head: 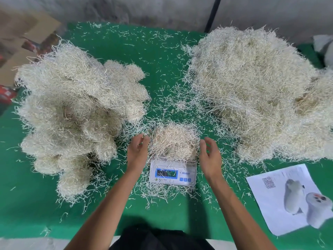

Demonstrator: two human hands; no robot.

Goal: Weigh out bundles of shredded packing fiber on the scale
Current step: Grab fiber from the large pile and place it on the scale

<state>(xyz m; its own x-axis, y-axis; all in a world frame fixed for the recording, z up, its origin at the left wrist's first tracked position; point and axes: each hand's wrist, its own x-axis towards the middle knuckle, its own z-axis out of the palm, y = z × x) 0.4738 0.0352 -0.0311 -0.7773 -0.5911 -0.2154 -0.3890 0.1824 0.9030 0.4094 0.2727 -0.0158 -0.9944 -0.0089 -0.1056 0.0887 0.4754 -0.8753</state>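
Head view: a bundle of fiber (173, 141) sits on the scale (172, 173), near the middle of the table's front edge. Left hand (137, 150) and right hand (210, 154) flank it, fingers loosely curved, holding nothing. Left fingertips (144, 139) are at the bundle's fringe, touching or just beside it, can't tell which. The right hand is just beside it with a small gap.

Step, as I read it: the bundle is being weighed, hands off so the reading settles. The display (166, 173) is lit, digits too blurred to read.

Next move depends on the number. If on target, lift the bundle with both hands and set it with the stacked bundles (75, 112) on the left side of the table. If off, add or pull strands from the loose pile (257, 94) on the right side. Fiber sheds, so cup from both sides and below.

Room: the stacked bundles come close to the left hand and run near the table's left edge. The loose pile reaches toward the right edge and the back. The open green strip (153, 56) runs from the scale to the back edge, littered with strands. Front edge near the forearms is bare green. A printed sheet (281, 195) lies at the front right corner, well apart from the scale. Strands overhang the scale's platform, which could skew the reading if they drag on the table.
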